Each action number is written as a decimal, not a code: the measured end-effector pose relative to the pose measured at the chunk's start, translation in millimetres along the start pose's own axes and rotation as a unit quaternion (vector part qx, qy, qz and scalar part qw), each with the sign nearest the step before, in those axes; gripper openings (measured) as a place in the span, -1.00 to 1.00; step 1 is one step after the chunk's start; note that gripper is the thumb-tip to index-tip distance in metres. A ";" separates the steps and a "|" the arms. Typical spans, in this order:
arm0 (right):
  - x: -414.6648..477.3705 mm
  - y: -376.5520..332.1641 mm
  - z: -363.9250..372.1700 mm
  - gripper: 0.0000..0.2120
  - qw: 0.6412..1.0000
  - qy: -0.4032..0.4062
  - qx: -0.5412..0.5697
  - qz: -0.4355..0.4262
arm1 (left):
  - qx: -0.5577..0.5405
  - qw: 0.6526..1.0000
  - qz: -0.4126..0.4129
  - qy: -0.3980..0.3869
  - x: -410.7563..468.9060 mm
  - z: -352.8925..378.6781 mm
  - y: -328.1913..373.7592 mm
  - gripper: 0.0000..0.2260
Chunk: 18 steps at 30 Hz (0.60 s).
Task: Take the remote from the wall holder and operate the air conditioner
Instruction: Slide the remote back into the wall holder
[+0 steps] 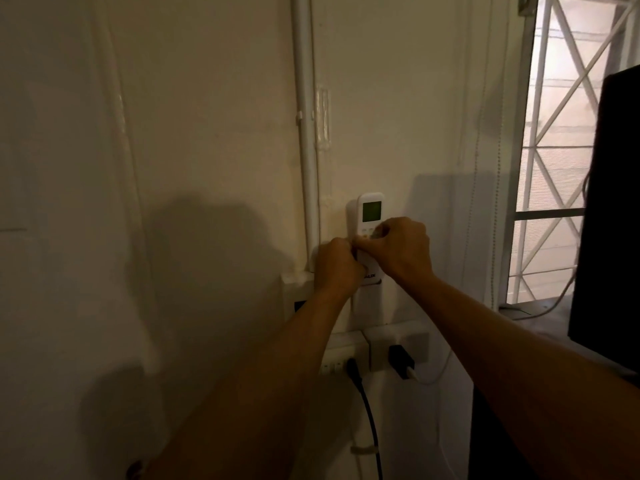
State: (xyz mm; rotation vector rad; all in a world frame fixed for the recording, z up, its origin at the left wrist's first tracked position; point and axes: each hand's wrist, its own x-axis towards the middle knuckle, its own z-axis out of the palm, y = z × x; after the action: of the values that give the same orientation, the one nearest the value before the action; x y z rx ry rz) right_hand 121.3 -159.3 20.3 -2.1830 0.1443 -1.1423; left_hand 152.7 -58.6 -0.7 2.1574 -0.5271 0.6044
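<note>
A white remote point(371, 211) with a green screen stands upright against the wall, its lower end in a white wall holder point(371, 301). My left hand point(337, 265) is closed around the remote's left side and lower body. My right hand point(398, 249) grips it from the right, its thumb lying across the buttons below the screen. Both hands hide the remote's middle. The air conditioner is out of view.
A white pipe point(304, 133) runs down the wall just left of the remote. Below the holder are wall sockets point(398, 344) with a black plug and cable point(367, 410). A window with a white grille point(561, 133) is at right, beside a dark panel point(609, 220).
</note>
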 end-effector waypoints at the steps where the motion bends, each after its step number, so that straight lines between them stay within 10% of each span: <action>1: 0.6 0.5 0.7 -0.57 1.000 -0.002 0.001 0.002 | 0.003 1.000 0.000 0.004 -0.7 0.9 0.4 -0.73; 18: -6.9 14.3 11.6 -0.61 0.995 -0.067 -0.046 0.060 | 0.071 0.996 -0.034 0.029 -8.2 26.3 -19.1 -0.89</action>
State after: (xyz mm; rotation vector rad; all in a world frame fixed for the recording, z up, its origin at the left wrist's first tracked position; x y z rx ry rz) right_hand 128.8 -161.9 2.3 -2.2914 0.2694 -0.9359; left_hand 163.0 -67.2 -31.4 2.2744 -0.3873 0.6836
